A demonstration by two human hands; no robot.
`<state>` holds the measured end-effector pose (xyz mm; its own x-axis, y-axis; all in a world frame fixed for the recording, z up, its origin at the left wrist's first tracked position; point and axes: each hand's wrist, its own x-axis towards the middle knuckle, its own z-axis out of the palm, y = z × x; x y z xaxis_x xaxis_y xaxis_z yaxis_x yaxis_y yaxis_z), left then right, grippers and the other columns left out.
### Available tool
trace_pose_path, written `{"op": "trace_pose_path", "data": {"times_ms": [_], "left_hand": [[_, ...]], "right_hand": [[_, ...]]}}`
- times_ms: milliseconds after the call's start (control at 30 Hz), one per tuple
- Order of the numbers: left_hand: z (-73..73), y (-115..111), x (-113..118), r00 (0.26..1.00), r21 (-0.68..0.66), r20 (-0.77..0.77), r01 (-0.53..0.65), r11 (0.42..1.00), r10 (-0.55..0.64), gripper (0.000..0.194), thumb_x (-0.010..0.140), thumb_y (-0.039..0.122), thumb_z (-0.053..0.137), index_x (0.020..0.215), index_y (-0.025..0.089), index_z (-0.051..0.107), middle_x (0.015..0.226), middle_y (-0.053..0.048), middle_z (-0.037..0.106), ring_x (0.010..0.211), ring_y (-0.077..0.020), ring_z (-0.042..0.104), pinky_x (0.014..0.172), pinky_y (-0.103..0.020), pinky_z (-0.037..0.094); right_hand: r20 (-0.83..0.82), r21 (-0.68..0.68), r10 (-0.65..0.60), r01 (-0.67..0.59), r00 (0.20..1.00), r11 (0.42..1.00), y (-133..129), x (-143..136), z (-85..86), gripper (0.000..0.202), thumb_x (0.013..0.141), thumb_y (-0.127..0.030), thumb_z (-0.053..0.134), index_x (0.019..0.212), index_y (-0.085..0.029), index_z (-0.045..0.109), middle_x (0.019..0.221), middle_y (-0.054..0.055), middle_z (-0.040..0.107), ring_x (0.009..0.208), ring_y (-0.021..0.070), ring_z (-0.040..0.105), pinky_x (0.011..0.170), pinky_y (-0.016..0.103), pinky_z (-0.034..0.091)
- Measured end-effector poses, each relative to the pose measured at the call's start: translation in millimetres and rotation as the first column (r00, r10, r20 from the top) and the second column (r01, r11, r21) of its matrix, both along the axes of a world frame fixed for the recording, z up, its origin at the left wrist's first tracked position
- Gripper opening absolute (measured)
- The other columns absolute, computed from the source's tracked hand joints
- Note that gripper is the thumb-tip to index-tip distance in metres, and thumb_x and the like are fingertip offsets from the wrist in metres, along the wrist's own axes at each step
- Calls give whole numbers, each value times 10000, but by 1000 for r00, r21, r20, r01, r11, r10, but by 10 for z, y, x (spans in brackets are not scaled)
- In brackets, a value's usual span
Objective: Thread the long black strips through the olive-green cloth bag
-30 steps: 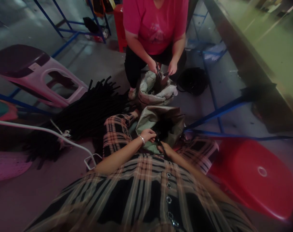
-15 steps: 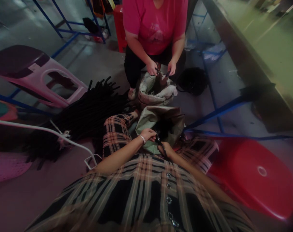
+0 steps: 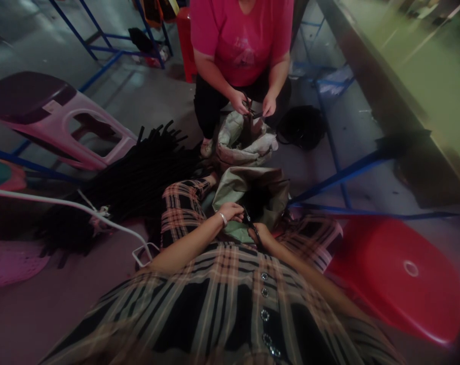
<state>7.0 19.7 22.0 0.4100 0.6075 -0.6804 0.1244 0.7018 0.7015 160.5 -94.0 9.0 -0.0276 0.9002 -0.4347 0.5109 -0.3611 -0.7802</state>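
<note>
Centre frame, over the open grey sack (image 3: 237,188): my left hand (image 3: 232,211) pinches a dark piece steady so my right hand (image 3: 261,234), closed on black scissors (image 3: 250,223), can reach it; co-worker's hands (image 3: 253,104) sit upper centre.

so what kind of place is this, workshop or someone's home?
Most likely a small workshop floor. Blue metal racking stands on bare concrete, a pile of black strips lies beside plastic stools, and a co-worker sits opposite over a sack.
</note>
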Motion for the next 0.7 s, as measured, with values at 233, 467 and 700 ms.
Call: {"op": "trace_pose_path", "data": {"times_ms": [233,467,700], "left_hand": [[-94,20,-19,996,-1,-69,-63,998,62,174,778,214,713,808,108,579,650,-29,634,542,-110,634,507,-197,530],[-193,57,-6,953,122,-297,98,988,-58,247,790,269,685,990,142,614,798,-38,682,575,-87,632,459,-129,459],[-95,212,16,964,191,-257,-17,981,66,104,715,180,708,799,138,662,507,36,566,408,-63,519,397,-118,347]], "right_hand": [[18,-52,-139,139,990,989,76,57,-102,226,718,-351,489,566,-183,478,489,-30,448,474,92,401,467,208,284],[-5,-51,-218,218,976,975,116,116,-117,257,723,-383,522,565,-183,484,482,-25,467,444,88,410,439,202,288],[31,-9,-188,189,982,982,166,151,-115,287,718,-415,526,556,-182,487,485,-17,474,462,98,417,449,214,296]]}}
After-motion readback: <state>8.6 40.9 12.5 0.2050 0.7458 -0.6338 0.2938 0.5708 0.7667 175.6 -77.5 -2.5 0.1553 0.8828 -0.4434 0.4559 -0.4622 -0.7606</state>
